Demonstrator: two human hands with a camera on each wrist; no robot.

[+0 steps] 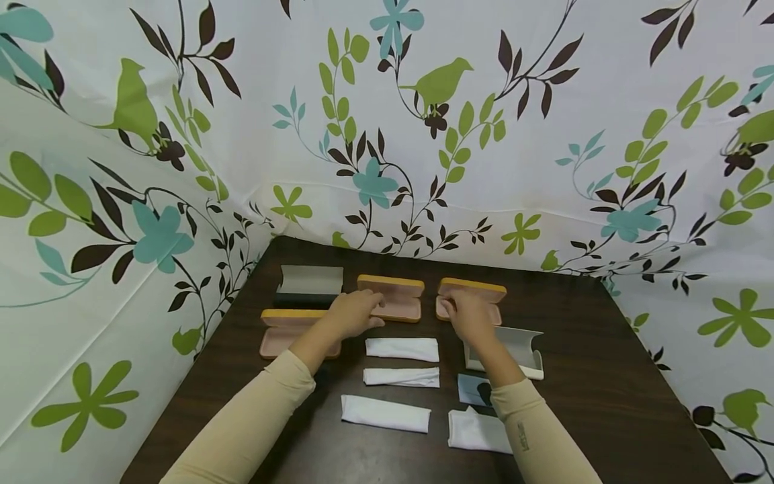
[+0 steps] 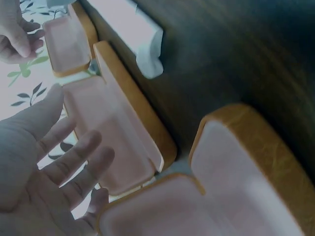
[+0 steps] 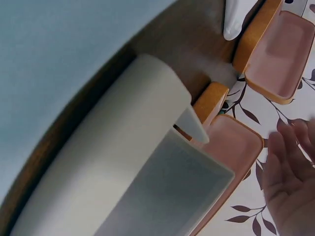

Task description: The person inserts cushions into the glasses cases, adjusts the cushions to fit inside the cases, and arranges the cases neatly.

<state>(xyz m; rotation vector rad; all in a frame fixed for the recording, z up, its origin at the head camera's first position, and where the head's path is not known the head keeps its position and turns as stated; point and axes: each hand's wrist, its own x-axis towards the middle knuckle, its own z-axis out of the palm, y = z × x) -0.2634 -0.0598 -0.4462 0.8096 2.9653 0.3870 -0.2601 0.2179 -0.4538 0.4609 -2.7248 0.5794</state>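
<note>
The middle orange glasses case [image 1: 402, 309] lies near the back of the dark wooden table [image 1: 592, 349], lid raised, pink lining showing. Its long axis runs left to right, with the hinge on the far side and the mouth facing the person. The left hand [image 1: 355, 312] is at its left end, fingers spread and grasping nothing; whether it touches the rim, I cannot tell. Just to the right, the right orange glasses case [image 1: 480, 289] also stands with lid up, its long axis crosswise, right end slightly nearer. The right hand [image 1: 468, 314] is over its left part, holding nothing; contact is unclear.

The left forearm crosses the front-left orange case [image 1: 284, 338]; behind that sits a dark case [image 1: 311, 299] with a pale lid lining. The right forearm partly covers a white case [image 1: 520, 349]. Nearer lie a blue cloth [image 1: 470, 390] and four folded white cloths [image 1: 402, 348], three stacked in a column, spaced apart. Patterned fabric [image 1: 423, 188] rises behind.
</note>
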